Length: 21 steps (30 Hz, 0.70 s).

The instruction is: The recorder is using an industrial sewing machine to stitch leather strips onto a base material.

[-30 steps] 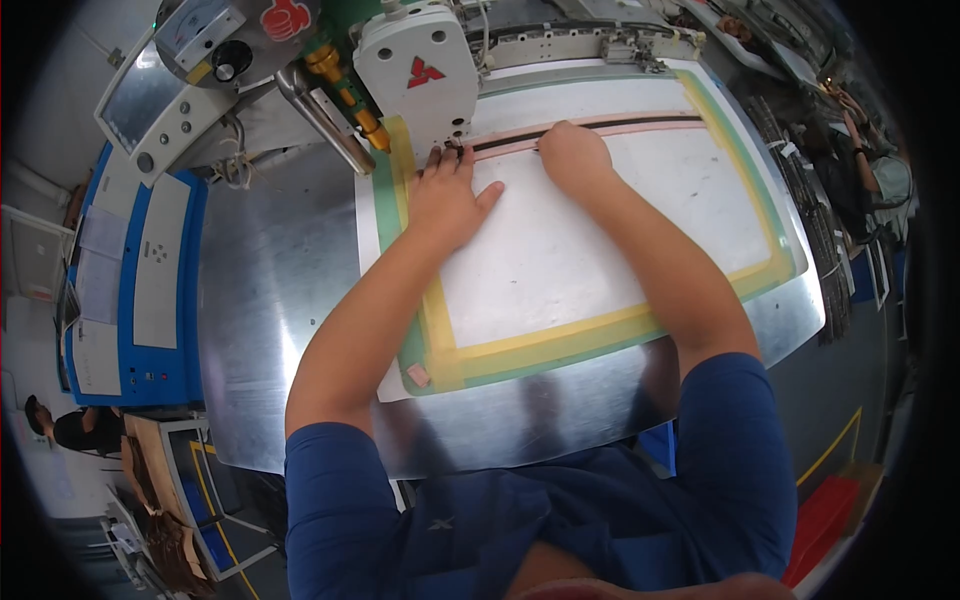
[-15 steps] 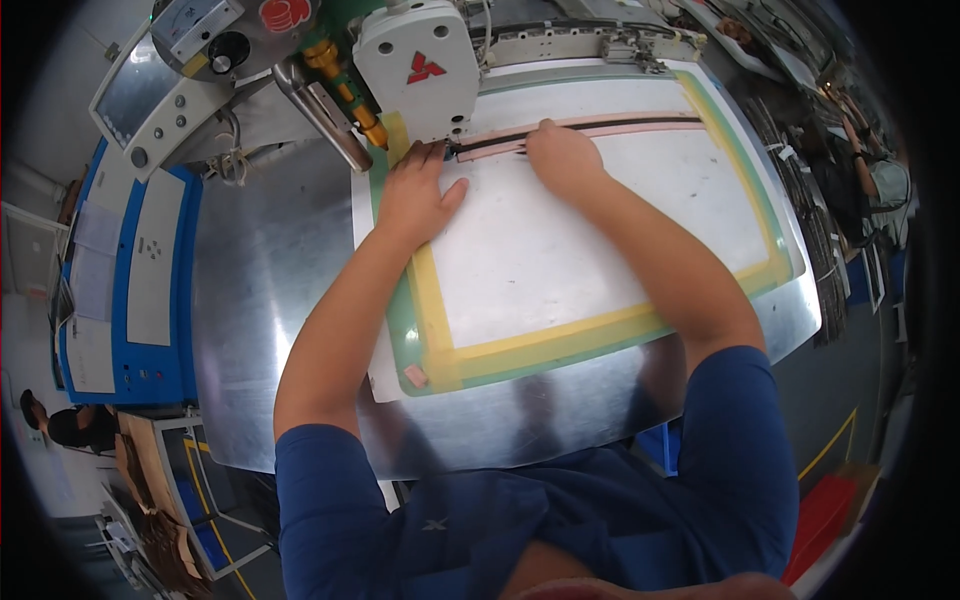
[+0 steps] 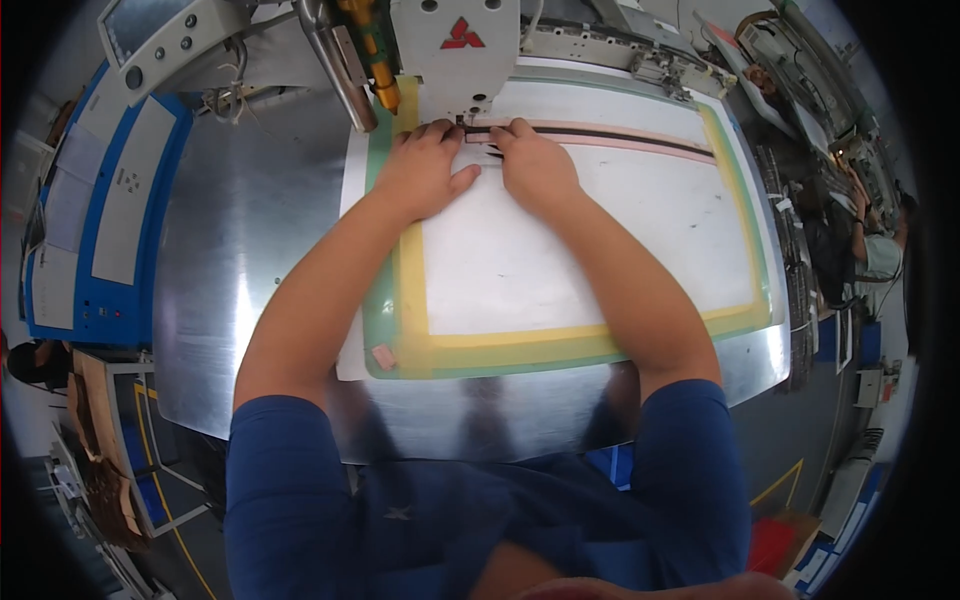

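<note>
My left hand (image 3: 420, 178) lies on the left edge of a white sheet (image 3: 560, 240) bordered with yellow and green, its fingers stretched toward the near end of a long black strip (image 3: 590, 135). Pink bands run along both sides of the strip. My right hand (image 3: 535, 168) is closed, with its fingertips pressing on the strip close to its left end. From under that hand stick out the two dark points of a slim tool (image 3: 494, 152), its kind hidden by my palm. Just beyond both hands stands the white head of a sewing machine (image 3: 458, 60).
A metal tube (image 3: 340, 70) and a brass-coloured cylinder (image 3: 375, 60) hang left of the machine head. The sheet rests on a shiny metal table (image 3: 250, 230). A blue and white cabinet (image 3: 125, 200) stands at left. Another person (image 3: 875, 250) is at far right.
My right hand has moved left along the strip, closer to my left hand. My left hand stays at the strip's left end. The whole view has shifted a little.
</note>
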Available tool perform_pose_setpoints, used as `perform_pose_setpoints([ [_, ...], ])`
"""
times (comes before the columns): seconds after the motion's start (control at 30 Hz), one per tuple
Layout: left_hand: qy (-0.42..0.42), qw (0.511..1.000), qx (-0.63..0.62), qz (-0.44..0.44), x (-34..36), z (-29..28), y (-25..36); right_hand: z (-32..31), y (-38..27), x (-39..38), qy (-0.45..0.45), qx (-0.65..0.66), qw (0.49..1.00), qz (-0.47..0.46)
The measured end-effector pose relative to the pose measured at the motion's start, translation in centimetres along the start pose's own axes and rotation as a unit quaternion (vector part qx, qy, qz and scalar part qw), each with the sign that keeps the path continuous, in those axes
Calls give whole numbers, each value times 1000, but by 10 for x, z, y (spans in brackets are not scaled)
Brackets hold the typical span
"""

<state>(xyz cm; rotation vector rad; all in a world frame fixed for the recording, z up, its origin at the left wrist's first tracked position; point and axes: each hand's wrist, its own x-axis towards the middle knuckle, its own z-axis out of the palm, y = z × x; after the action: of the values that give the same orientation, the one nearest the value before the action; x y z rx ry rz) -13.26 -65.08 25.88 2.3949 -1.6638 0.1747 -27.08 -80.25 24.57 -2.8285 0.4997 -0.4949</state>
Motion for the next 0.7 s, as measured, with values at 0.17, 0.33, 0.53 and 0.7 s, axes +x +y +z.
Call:
perform_pose_setpoints([
  [0.17,3,1000,4,-4,-2,6,-3,1,-4,0,6,-20,1000,-10],
  [0.33,18,1000,10,4,-4,10,-7,-5,-10,1,-7,-24,1000,1],
  [0.53,23,1000,9,2,-3,10,-4,0,-5,2,-5,-26,1000,8],
  [0.7,28,1000,-6,2,-2,10,-2,-4,-7,2,-12,-30,999,18],
])
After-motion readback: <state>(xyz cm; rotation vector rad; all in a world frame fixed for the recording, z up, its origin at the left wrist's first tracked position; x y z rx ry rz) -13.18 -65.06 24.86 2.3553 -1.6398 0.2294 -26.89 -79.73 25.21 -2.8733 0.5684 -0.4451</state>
